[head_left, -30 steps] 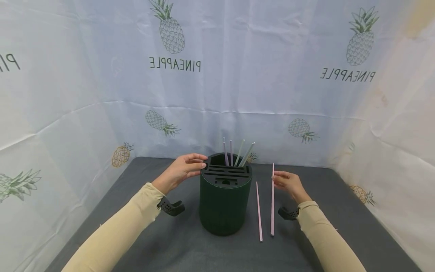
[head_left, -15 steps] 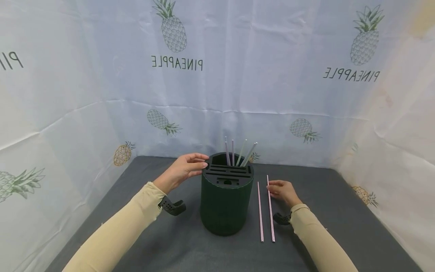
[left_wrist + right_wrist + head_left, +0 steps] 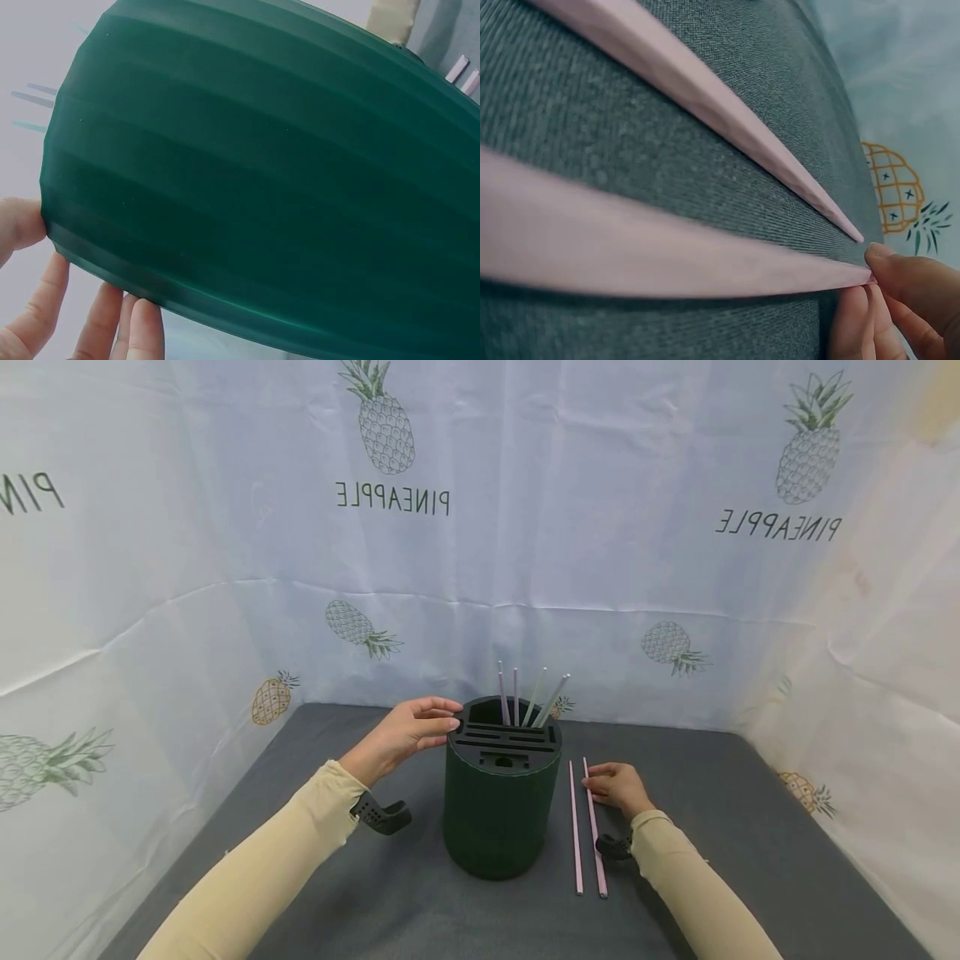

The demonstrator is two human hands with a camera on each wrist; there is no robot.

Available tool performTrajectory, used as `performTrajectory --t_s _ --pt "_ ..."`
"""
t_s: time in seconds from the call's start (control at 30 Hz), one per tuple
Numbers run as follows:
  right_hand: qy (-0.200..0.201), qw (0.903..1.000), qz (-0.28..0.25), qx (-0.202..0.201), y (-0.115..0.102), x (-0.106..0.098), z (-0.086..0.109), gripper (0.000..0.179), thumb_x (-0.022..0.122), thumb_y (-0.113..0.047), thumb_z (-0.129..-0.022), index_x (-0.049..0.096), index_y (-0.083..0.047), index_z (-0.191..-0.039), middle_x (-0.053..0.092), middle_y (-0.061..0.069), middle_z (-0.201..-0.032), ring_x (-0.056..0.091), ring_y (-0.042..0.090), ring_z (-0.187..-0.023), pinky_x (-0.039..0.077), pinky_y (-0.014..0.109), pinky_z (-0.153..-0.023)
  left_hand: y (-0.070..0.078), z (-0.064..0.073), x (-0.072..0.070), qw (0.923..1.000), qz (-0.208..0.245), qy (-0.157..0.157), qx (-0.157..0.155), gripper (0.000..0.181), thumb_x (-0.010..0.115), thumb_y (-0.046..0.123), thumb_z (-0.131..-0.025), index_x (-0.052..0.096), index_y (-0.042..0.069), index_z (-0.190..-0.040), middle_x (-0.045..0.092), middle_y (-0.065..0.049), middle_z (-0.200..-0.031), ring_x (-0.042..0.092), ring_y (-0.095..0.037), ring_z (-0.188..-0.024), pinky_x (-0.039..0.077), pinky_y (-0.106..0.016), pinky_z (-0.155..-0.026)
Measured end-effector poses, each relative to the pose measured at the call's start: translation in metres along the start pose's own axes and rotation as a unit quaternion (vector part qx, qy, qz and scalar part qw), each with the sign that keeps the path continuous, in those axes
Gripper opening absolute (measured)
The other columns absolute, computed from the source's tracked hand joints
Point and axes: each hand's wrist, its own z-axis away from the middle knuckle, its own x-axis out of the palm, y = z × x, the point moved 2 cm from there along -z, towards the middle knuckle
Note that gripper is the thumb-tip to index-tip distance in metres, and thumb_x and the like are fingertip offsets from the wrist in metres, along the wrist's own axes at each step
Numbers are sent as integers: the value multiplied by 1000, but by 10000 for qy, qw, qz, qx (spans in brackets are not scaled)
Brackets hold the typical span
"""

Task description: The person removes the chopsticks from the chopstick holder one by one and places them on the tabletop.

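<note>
In the head view, a dark green round utensil holder (image 3: 495,818) with a slotted black top stands on the table. My left hand (image 3: 408,731) touches its upper left rim; the left wrist view has the fingertips (image 3: 146,319) against the ribbed wall, fingers fairly straight. To the holder's right, two pink chopsticks lie side by side. My right hand (image 3: 618,787) pinches the far, thin tip of the right chopstick (image 3: 602,878) between thumb and fingers, as the right wrist view shows. The left chopstick (image 3: 575,831) lies untouched on the cloth.
Purple chopsticks (image 3: 503,697) and pale green chopsticks (image 3: 551,700) stand in the holder's rear opening. Dark grey cloth (image 3: 352,902) covers the table. A white curtain (image 3: 570,543) printed with pineapples encloses the back and sides.
My right hand has moved left and nearer, lowering the pinched chopstick's far end towards the other pink chopstick. The left hand stays at the holder's rim.
</note>
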Motion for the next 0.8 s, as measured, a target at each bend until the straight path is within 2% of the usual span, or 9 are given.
performTrajectory --t_s 0.27,0.53,0.8 --pt "89 9998 156 -3 -2 4 1 37 71 2 -83 60 15 -115 67 16 -91 64 9 -66 59 25 -60 0 -1 0 10000 -7 16 -24 42 64 13 -94 53 3 -133 46 -14 -141 49 -28 -128 42 -46 -109" --pt "147 9997 208 -22 0 4 -1 34 72 4 -81 61 15 -112 66 12 -86 63 9 -63 59 23 -58 1 0 0 10000 7 17 -32 42 64 13 -93 53 3 -132 47 -14 -140 49 -28 -127 42 -45 -109" --pt "212 9995 217 -21 2 5 -2 34 72 4 -81 62 14 -111 65 16 -90 63 8 -64 59 24 -59 0 -1 0 10000 2 28 -38 41 64 13 -94 54 3 -132 47 -14 -140 50 -27 -127 42 -45 -109"
